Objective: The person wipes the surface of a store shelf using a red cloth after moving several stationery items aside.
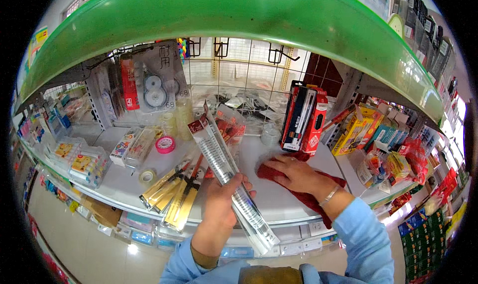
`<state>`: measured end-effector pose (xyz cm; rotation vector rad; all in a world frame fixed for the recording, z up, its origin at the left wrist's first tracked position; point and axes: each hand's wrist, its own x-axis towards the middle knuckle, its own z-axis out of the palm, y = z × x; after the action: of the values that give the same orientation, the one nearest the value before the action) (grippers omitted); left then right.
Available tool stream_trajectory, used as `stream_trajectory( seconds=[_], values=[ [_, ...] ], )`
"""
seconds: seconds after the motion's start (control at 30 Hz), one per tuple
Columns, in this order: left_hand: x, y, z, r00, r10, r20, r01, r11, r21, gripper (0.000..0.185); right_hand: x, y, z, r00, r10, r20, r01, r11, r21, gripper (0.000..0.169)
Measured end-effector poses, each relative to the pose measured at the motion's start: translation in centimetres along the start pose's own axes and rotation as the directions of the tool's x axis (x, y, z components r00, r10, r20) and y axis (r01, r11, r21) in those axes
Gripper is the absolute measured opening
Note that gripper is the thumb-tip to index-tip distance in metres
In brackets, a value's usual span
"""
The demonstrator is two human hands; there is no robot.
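Observation:
My left hand [224,200] grips several long, narrow clear-plastic packets [211,145] with printing, tilted over the shelf's front edge. Flat on a dark red cloth [304,198] lies my right hand [298,173], pressing it against the white shelf [270,203]. Part of the cloth hangs over the front edge. Right behind that hand stand upright stationery boxes [298,116], dark blue and red, next to a translucent tape roll [270,134]. Left of my left hand, yellow-handled tools in clear packets [179,201], perhaps brushes or cutters, reach past the edge. Red packets [233,125] are partly hidden behind the held ones.
A pink tape reel [165,145], a clear tape roll [147,176] and marker sets [87,166] sit at the left. Overhead curves a green shelf front [231,15]. Metal hooks [282,54] project from the wire grid behind. Yellow boxes [353,130] stand at the right.

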<state>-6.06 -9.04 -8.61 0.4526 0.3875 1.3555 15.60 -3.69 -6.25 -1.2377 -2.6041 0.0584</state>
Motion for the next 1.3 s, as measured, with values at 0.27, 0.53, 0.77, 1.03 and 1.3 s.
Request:
stream_trajectory(
  seconds=[0.27, 0.53, 0.77, 1.03, 1.3],
  values=[
    [0.2, -0.5, -0.2, 1.0, 0.003, -0.019, -0.002, 0.999, 0.05, 0.017, 3.6, -0.3, 2.1, 0.983, 0.186, 0.01, -0.184, 0.98, -0.08, 0.043],
    [-0.4, 0.1, 0.6, 0.999, 0.026, -0.043, -0.025, 0.999, 0.036, 0.015, -4.8, -2.8, -0.7, 0.996, -0.043, 0.077, 0.045, 0.999, -0.025, 0.044],
    [-0.3, -0.1, 0.5, 0.999, 0.041, 0.018, -0.041, 0.999, 0.019, 0.017, -9.6, 3.0, -4.1, 0.927, 0.374, -0.002, -0.364, 0.902, -0.233, 0.039],
    [0.1, -0.3, 0.1, 0.997, 0.06, 0.038, -0.061, 0.998, 0.011, 0.022, -7.3, 7.7, -3.2, 0.705, 0.708, -0.044, -0.658, 0.629, -0.414, 0.037],
    [0.0, -0.3, 0.0, 0.997, 0.078, 0.015, -0.079, 0.995, 0.064, 0.023, -6.4, 6.7, -3.1, 0.756, 0.634, -0.16, -0.637, 0.658, -0.401, 0.036]
  ],
)
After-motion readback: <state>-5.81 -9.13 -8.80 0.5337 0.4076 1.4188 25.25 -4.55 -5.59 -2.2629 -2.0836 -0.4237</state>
